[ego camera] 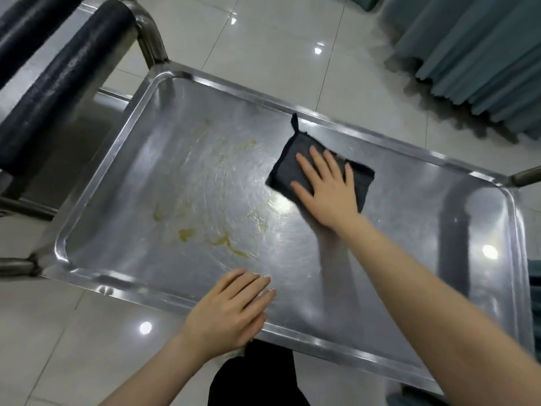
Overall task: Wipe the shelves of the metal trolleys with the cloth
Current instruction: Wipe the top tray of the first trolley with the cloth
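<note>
At 6 o'clock, closest in, the left hand (231,306) lies flat on the near rim (322,336) of the metal trolley's top shelf (164,177). Its grip is slack, the fingers straight and holding nothing, and it seems to be steadying the trolley. Beyond it, toward 9 o'clock of the shelf's middle, yellowish smears (222,241) streak the steel among faint swirl marks. Further out, at about 1 o'clock and near the far rim, the right hand (328,191) presses the folded dark cloth (284,165) flat against the shelf, fingers spread and straight rather than curled round it. The wiping of this shelf looks to be under way, with the soiled patch not yet cleared. The next move likely calls for sweeping the cloth toward 9 o'clock, across the smears, under firm downward pressure. Past the trolley, a dark-wrapped handle (58,83) stands at 10 o'clock and a teal curtain (468,54) hangs at 2 o'clock over the tiled floor (263,39).
</note>
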